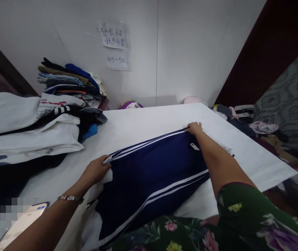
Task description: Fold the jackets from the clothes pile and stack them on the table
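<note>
A: At the near edge of the white table (149,120), the left hand (96,170) is pinching the closer end of the navy garment (151,170), fingers closed on the fabric where the white stripes (143,143) begin. The right hand (194,128) is pressing or pinching the far end of the same edge; from here I cannot tell whether those fingers are fully closed on it.

B: Position of the garment?

A: It is lying flat across the table centre, directly in front of the person, stretched between both hands. A second pair of white stripes runs along its nearer side.

B: Step in hand?

A: By my reading, a fold or an edge alignment: the striped edge is held taut and straight. The next move would call for both hands to travel together so that the edge stays level, without slack forming in the middle.

B: Materials?

A: The garment looks like a smooth knit, dark and matte, with a small white tag (194,146) near the right forearm. A bracelet (70,198) sits on the left wrist; the sleeves are a green floral print.

B: Surroundings?

A: A heap of white clothes (28,132) lies to the left, a folded stack (70,83) stands against the wall below two paper notes (116,45), and a phone (20,223) lies at the near left corner.
</note>
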`<action>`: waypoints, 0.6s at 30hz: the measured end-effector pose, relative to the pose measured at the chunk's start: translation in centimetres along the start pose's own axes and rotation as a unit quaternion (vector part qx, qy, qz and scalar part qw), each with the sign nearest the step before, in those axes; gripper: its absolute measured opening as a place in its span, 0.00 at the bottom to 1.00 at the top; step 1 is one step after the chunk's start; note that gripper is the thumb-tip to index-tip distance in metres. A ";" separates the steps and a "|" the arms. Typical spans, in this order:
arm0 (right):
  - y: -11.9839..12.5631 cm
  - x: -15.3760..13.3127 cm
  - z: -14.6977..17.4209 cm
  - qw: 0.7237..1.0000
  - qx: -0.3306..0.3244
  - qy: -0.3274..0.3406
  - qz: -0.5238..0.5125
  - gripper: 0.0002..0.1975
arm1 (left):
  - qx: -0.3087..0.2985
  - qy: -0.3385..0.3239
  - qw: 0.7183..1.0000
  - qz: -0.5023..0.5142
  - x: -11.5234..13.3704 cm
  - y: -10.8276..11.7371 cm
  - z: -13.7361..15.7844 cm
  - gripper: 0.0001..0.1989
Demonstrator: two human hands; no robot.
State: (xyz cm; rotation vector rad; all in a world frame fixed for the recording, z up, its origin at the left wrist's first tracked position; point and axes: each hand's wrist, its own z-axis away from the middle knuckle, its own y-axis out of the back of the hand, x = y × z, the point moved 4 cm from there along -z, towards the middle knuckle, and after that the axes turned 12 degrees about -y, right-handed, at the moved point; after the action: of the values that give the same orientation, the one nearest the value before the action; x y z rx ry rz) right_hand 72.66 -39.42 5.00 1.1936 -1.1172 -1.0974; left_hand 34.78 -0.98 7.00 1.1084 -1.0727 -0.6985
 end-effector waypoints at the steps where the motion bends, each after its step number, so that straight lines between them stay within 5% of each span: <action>1: -0.1 0.2 0.1 1.000 0.009 -0.008 -0.001 0.19 | -0.002 0.006 1.000 -0.013 -0.1 -0.1 0.2 0.17; 7: -0.1 0.3 1.9 0.995 0.091 0.020 -0.046 0.25 | -0.001 0.042 0.999 -0.015 0.2 -1.0 1.0 0.23; 11: -1.2 -0.3 3.8 0.992 0.037 0.087 -0.082 0.24 | 0.018 0.060 0.998 -0.003 1.2 -0.7 1.5 0.27; 13: -0.6 -0.2 5.0 0.989 0.065 0.081 -0.104 0.26 | 0.025 0.072 0.997 0.005 1.5 -0.2 1.8 0.31; 16: 1.5 -0.5 8.1 0.957 0.149 0.125 -0.217 0.27 | 0.111 0.061 0.992 0.008 1.5 1.4 3.4 0.32; 18: 2.2 -0.8 11.5 0.928 0.122 0.198 -0.292 0.23 | 0.184 0.028 0.982 0.008 1.5 2.6 5.5 0.27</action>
State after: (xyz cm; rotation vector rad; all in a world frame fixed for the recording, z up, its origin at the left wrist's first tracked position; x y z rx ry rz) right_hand 61.20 -39.84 7.64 1.9287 -0.6000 -1.0944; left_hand 30.01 -3.38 10.31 1.4242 -1.1903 -0.4605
